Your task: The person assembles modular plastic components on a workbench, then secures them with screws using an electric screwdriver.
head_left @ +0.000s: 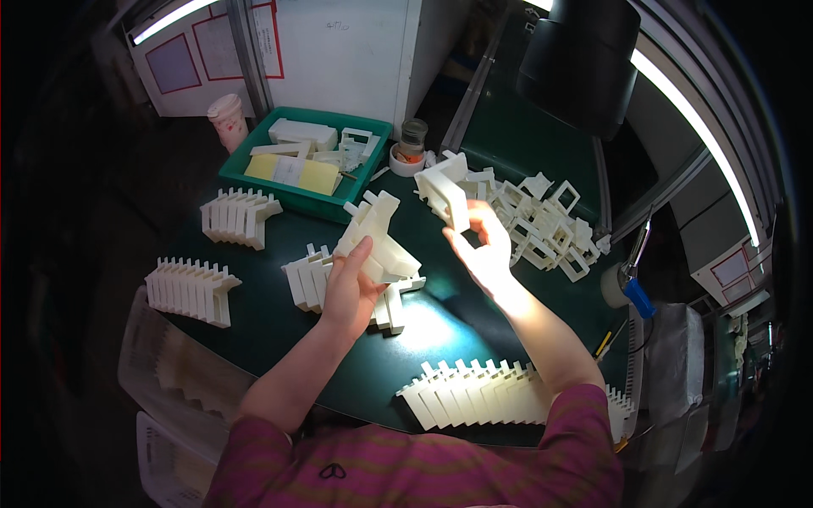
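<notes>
Over the middle of the dark green table, my left hand (351, 292) is closed around a white plastic part (378, 233) with a bent, flared shape. Below that hand, a row of white parts (309, 275) stands on the table, partly hidden by it. To the right, my right hand (487, 250) pinches the lower end of a white plastic frame (445, 188) between thumb and fingers, holding it up. Behind my right hand lies a loose heap of white frames (542, 224), some with square openings.
Nested rows of white parts stand at the left (190, 292), with another row (474, 394) along the near edge. A green tray (292, 199) holds parts and a yellow card. Beside it are a glass jar (413, 140) and a pink-white cup (227, 121). A blue-handled tool (638, 298) is at right.
</notes>
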`<state>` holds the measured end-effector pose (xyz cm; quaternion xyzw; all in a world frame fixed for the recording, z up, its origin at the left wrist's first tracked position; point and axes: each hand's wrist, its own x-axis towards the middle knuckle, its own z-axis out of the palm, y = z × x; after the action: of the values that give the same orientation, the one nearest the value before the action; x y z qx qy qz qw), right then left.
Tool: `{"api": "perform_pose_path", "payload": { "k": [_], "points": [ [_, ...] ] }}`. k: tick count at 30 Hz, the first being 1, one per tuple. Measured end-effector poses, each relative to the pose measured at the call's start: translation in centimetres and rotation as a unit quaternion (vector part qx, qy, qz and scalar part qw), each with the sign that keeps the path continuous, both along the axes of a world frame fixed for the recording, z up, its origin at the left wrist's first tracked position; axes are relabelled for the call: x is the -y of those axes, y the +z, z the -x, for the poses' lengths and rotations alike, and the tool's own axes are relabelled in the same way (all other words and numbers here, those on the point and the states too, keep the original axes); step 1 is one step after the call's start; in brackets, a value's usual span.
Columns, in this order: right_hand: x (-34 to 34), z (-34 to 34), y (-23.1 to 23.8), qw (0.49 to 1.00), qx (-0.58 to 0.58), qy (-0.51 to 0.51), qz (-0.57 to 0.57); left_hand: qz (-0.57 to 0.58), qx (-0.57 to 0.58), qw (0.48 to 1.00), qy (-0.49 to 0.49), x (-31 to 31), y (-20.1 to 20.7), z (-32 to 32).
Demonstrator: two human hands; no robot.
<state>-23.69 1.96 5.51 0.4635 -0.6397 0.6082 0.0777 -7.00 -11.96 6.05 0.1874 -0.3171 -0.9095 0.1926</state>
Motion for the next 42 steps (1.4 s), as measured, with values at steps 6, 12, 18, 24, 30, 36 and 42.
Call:
{"api": "perform_pose_path", "payload": {
  "k": [6, 12, 18, 24, 30, 36, 42],
  "points": [
    [-5.3, -4.2, -1.1, 0.986, -0.056, 0.102, -0.116, 0.156, -0.091, 0.982, -0.054, -3.1, 0.6, 1.0],
    [-6.2, -4.8, -1.0, 0.983, -0.068, 0.137, -0.098, 0.232, -0.093, 0.966, -0.069, -4.0, 0.5, 0.4],
    [-5.1, -6.3, 0.0, 0.981, -0.119, 0.112, -0.103, 0.273, -0.089, 0.957, -0.040, -4.0, 0.8, -0.8],
    [-3.1, -8.7, 3.7, 0.958, -0.189, 0.104, -0.188, 0.300, -0.089, 0.949, 0.044, 0.6, 2.3, -3.0],
    [-5.0, -6.9, 1.2, 0.888, 0.057, 0.081, -0.449, 0.399, 0.124, 0.887, 0.196, 10.5, 0.9, -9.7],
    [-3.9, -7.6, -2.3, 0.853, 0.193, 0.138, -0.464, 0.501, 0.266, 0.795, 0.214, 11.6, -5.0, -10.0],
    [-3.7, -7.3, -1.6, 0.871, 0.141, 0.089, -0.463, 0.366, 0.224, 0.890, 0.154, 11.3, -6.7, -8.1]
  ]
}}
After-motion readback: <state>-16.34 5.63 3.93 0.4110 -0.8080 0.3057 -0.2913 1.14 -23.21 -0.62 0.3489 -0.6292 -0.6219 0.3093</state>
